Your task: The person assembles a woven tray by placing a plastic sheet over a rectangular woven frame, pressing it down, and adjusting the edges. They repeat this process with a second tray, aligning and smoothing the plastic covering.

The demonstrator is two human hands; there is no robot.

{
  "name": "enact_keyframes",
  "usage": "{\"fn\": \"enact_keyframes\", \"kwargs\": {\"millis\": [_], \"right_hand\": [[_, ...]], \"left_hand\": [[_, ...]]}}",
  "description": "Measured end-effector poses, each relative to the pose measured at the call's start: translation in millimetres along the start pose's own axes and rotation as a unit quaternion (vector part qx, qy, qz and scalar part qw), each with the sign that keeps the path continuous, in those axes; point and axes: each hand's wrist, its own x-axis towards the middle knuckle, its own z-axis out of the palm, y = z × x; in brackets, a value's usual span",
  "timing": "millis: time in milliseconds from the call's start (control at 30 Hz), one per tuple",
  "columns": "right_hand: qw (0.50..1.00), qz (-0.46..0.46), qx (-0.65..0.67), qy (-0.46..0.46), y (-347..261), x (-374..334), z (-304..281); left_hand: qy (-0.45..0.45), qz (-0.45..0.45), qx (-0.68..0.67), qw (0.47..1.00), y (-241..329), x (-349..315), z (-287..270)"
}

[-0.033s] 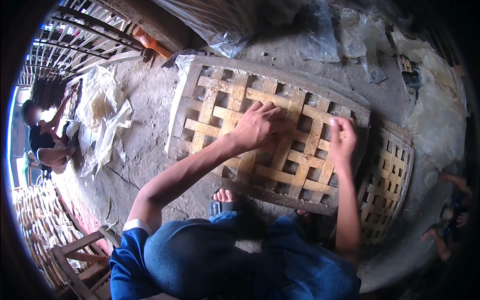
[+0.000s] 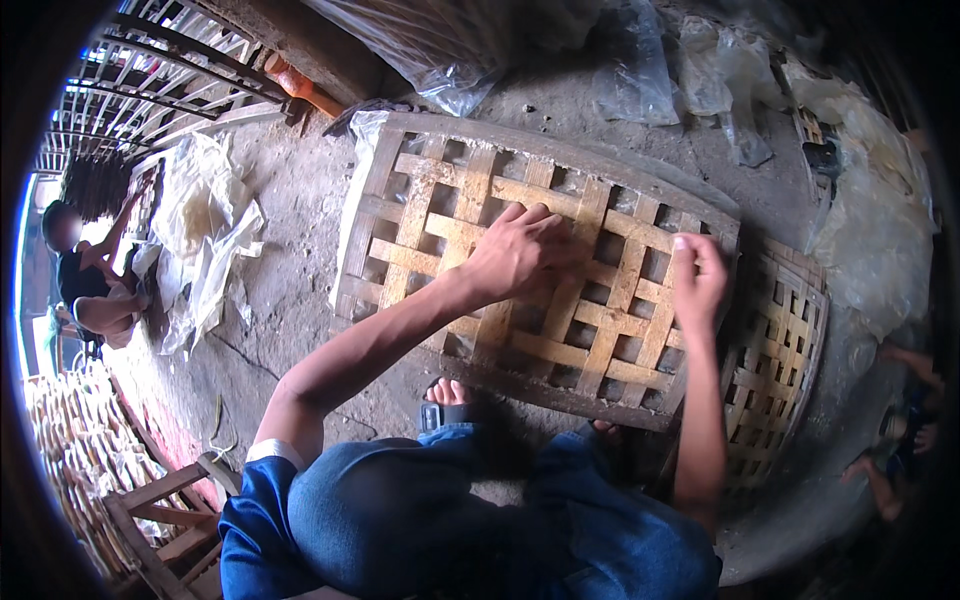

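Observation:
A woven tray of flat bamboo slats [image 2: 597,207] in a worn wooden frame lies in front of my knees. My left hand [image 2: 522,250] is over its middle, knuckles up and fingers curled down at the slats. The fingertips are hidden, so what they hold, if anything, does not show. Over the tray's right end is my right hand [image 2: 700,275], its fingers bent inward and the thumb close to the index finger. Nothing can be made out between them.
A second woven tray [image 2: 765,375] lies to the right. Crumpled clear plastic sheets [image 2: 200,200] lie on the left floor, with more plastic [image 2: 870,230] at right. A person [image 2: 95,270] squats at far left. A wooden stool [image 2: 160,520] stands near left.
My right hand has shifted slightly to the right, toward the tray's edge. My left hand and the tray stay in place.

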Motion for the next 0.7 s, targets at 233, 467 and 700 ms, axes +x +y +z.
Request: {"fn": "enact_keyframes", "kwargs": {"millis": [233, 467, 700], "right_hand": [[0.937, 0.181, 0.101, 0.281, 81.3, 64.1, -115.4], [0.988, 0.084, -0.028, 0.124, 51.8, 13.6, -79.5], [0.994, -0.076, -0.073, -0.038, -26.4, -20.3, -5.9]], "left_hand": [[0.015, 0.005, -0.018, 1.000, -4.9, 1.5, 14.3], [0.047, 0.033, 0.013, 0.998, -3.0, 3.3, 6.4], [0.025, 0.087, 0.048, 0.995, 1.7, 0.5, 5.3]]}}
